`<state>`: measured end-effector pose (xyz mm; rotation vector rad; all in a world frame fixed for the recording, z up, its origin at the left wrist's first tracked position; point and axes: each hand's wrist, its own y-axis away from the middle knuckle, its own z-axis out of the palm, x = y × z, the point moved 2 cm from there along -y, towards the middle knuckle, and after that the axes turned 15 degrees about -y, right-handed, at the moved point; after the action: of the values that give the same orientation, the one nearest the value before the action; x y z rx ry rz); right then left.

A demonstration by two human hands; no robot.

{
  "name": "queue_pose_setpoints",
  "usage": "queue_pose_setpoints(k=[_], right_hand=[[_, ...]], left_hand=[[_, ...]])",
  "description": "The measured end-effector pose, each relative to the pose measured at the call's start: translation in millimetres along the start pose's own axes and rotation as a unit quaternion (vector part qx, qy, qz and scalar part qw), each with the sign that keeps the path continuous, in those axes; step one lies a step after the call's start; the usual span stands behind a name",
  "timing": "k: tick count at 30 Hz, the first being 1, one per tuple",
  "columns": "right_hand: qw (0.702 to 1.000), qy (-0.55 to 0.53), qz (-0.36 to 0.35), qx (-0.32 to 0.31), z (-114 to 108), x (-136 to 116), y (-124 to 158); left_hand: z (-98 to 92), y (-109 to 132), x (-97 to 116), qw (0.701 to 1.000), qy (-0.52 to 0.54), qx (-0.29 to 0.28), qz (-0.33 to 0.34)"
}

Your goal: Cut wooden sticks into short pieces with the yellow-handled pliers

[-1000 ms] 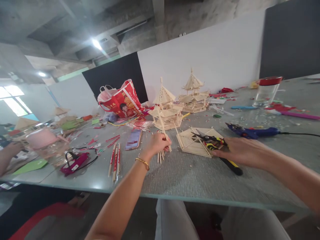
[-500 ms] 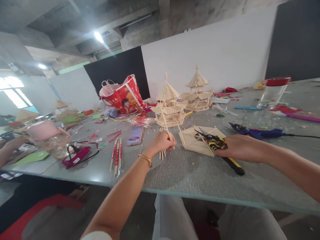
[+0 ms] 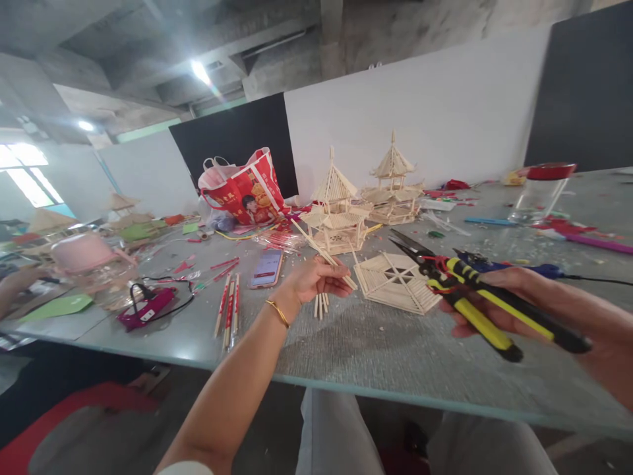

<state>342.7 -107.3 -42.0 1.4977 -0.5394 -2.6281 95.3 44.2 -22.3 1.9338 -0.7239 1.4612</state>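
My left hand [image 3: 320, 277] is closed on a pair or so of thin wooden sticks [image 3: 316, 243], which slant up to the left. More loose sticks [image 3: 320, 307] lie on the table just under it. My right hand [image 3: 514, 303] holds yellow-and-black pliers [image 3: 469, 287] with pointed dark jaws, raised above the table and aimed left. Between my hands lies a flat six-sided panel of sticks [image 3: 395, 282] with a spoked opening. Behind my left hand stands a stick-built pavilion model [image 3: 335, 204]; a second pavilion model [image 3: 391, 181] is farther back.
A blue glue gun [image 3: 524, 269] lies behind the pliers. Left of my arm are wrapped sticks [image 3: 230, 307], a phone [image 3: 267, 269] and a purple device with a cord [image 3: 148, 307]. A red bag [image 3: 247, 191] and red-lidded jar [image 3: 541, 192] stand farther back. Another person's arm [image 3: 22, 290] is at far left.
My right hand has picked the pliers up off the panel and lifted them toward me. My left hand has turned, tipping its sticks farther left.
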Motion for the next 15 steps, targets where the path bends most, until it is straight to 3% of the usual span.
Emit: queue_pose_setpoints(k=[3, 7, 9, 11, 13, 15], right_hand=[[0.990, -0.087, 0.046, -0.104, 29.5, 14.6, 7.0], [0.969, -0.098, 0.051, -0.219, 66.6, 30.2, 11.1], [0.976, -0.072, 0.003, -0.204, 76.3, 34.4, 4.8], [0.987, 0.014, -0.076, -0.142, 80.8, 35.1, -7.4], [0.977, 0.122, -0.158, -0.074, 84.1, 33.1, -21.3], [0.962, 0.180, -0.201, -0.045, 89.1, 31.8, -33.5]], left_hand=[[0.3, 1.0, -0.2, 1.000, 0.012, -0.013, 0.001], [1.7, 3.3, 0.2, 0.999, 0.010, -0.032, 0.004], [2.5, 4.2, 0.4, 0.999, 0.004, -0.033, 0.008], [3.6, 4.6, 0.4, 0.999, -0.006, -0.033, 0.014], [5.3, 4.5, 0.4, 0.999, -0.015, -0.031, 0.023], [7.7, 4.1, 0.4, 0.999, -0.026, -0.030, 0.032]])
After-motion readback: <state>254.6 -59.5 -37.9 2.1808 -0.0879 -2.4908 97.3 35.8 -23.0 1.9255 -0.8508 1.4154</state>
